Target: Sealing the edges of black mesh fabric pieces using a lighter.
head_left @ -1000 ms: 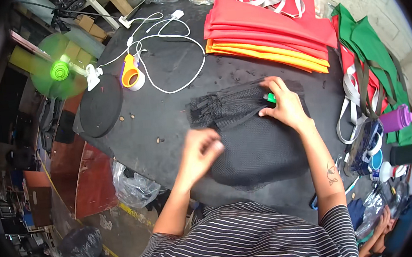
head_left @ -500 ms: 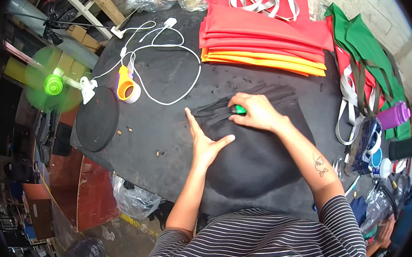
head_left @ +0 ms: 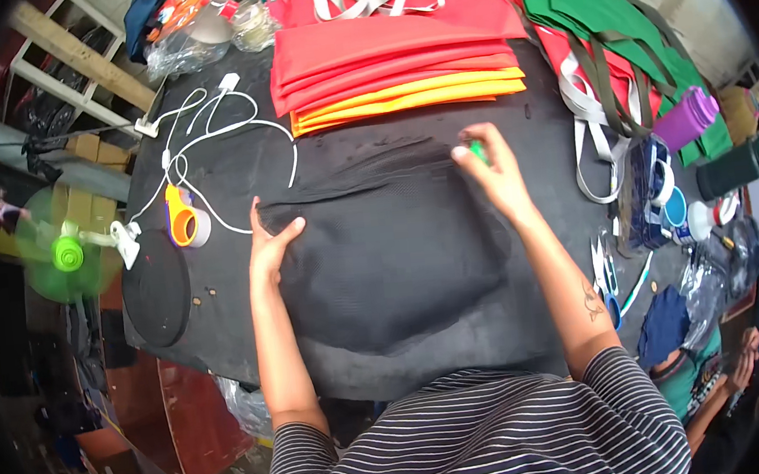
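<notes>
A piece of black mesh fabric (head_left: 391,263) with a rounded lower edge lies on the dark table, its far edge gathered in folds. My left hand (head_left: 270,248) is at its left edge, thumb spread away from the fingers. By the far right corner of the fabric, my right hand (head_left: 496,173) is closed round a small green object (head_left: 478,151). Most of that object is hidden by the fingers, so its kind does not show.
Stacked red and orange fabric (head_left: 400,64) lies at the far side. A tape dispenser (head_left: 185,220), white cable (head_left: 213,193) and spinning green fan (head_left: 68,252) are left. Scissors (head_left: 601,276), a purple bottle (head_left: 687,120) and green bags (head_left: 603,10) are right. Another person's hands (head_left: 744,359) show lower right.
The view has shifted right. My right hand has moved from the fabric's far middle to its far right corner with the green object. My left hand is now at the left edge; the fabric lies flatter.
</notes>
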